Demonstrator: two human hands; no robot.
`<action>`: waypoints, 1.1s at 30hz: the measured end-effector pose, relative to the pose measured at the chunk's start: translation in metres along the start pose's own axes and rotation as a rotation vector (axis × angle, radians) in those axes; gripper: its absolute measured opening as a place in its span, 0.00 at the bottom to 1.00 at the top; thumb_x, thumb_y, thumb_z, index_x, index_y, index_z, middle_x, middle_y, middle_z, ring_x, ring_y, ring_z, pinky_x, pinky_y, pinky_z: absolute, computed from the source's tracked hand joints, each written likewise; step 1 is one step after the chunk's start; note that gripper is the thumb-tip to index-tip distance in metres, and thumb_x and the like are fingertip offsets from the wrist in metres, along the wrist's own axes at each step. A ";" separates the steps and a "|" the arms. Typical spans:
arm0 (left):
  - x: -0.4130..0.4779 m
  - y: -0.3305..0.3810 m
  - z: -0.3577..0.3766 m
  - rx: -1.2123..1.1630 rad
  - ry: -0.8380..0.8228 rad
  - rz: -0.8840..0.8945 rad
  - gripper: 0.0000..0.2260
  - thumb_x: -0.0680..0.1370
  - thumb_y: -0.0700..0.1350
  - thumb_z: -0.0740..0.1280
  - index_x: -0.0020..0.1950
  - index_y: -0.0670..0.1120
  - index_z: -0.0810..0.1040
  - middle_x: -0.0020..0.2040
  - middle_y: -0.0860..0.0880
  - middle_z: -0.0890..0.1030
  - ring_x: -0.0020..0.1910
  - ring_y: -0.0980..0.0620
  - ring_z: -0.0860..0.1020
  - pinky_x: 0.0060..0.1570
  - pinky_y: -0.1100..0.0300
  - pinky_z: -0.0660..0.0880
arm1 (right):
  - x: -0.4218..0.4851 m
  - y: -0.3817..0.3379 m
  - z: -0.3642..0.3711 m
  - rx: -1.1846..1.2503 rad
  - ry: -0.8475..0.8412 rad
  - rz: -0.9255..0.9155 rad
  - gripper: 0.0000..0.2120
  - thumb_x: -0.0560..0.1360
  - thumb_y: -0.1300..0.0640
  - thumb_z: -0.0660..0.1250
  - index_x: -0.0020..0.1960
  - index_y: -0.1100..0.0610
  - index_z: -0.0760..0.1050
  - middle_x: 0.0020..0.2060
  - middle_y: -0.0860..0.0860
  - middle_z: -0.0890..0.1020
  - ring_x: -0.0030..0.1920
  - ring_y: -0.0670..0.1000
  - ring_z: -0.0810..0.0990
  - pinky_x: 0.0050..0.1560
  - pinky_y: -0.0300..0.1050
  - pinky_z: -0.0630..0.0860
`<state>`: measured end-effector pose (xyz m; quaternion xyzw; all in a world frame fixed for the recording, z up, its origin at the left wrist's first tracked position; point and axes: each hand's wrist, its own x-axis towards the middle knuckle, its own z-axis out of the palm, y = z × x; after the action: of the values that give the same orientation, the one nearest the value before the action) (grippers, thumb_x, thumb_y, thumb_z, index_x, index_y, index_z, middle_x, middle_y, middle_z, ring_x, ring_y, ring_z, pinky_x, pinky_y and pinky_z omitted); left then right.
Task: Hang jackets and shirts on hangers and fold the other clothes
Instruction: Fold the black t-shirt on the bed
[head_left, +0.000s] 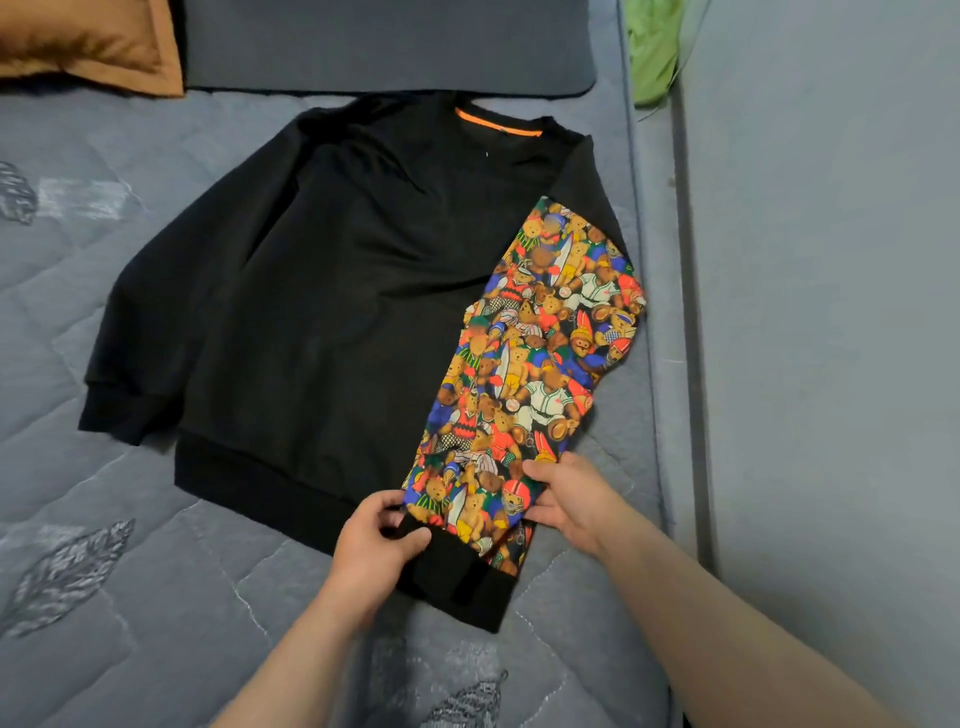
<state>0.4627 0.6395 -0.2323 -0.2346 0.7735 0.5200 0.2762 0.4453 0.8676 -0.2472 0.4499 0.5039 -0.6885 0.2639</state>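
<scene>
Left hand (376, 540) pinches the black ribbed cuff (457, 571) of the teddy-bear-print sleeve (524, 374), folded across the black sweatshirt (311, 291) lying flat on the grey quilted mattress (104, 545). Right hand (569, 501) grips the sleeve's edge. Let go unevenly and the fold could slide askew. No readable label at the orange neck tape (498, 124).

Sweatshirt (322, 291): black cloth, matt, soft knit look; ribbed band at hem and cuffs; orange tape inside the neckline.
Sleeve (540, 364): printed cloth with a many-coloured teddy-bear pattern, smoother and with a slight sheen.
Mattress (104, 519): grey quilted cloth, stitched in curved lines, with woven leaf motifs, faintly shiny.
Pillow (88, 41), far left corner: brown cloth, matt.
Mat (389, 47), far edge: dark grey, matt, smooth.
Green fabric (652, 52), far right corner: thin and crumpled.
</scene>
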 end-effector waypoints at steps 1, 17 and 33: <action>0.001 -0.001 -0.002 0.031 -0.045 0.004 0.17 0.69 0.33 0.75 0.51 0.50 0.76 0.41 0.50 0.75 0.41 0.50 0.76 0.38 0.62 0.74 | 0.000 0.003 -0.002 0.035 0.027 -0.003 0.10 0.77 0.63 0.66 0.58 0.59 0.73 0.50 0.57 0.85 0.48 0.58 0.85 0.51 0.58 0.81; 0.069 0.037 0.081 1.246 -0.186 0.853 0.50 0.66 0.80 0.52 0.78 0.47 0.59 0.78 0.46 0.57 0.77 0.47 0.56 0.71 0.48 0.51 | 0.047 -0.124 -0.016 0.529 -0.042 -0.231 0.16 0.79 0.54 0.64 0.63 0.59 0.75 0.54 0.59 0.84 0.54 0.60 0.83 0.56 0.60 0.78; 0.103 0.000 0.091 1.237 0.046 1.115 0.22 0.79 0.57 0.53 0.69 0.49 0.69 0.70 0.48 0.74 0.69 0.49 0.67 0.74 0.53 0.49 | 0.077 -0.218 -0.065 0.511 0.095 -0.221 0.13 0.77 0.59 0.62 0.56 0.67 0.77 0.50 0.61 0.84 0.47 0.58 0.83 0.52 0.55 0.80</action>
<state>0.4039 0.7168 -0.3294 0.3665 0.9278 0.0567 0.0413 0.2554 1.0122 -0.2215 0.4760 0.3715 -0.7961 0.0414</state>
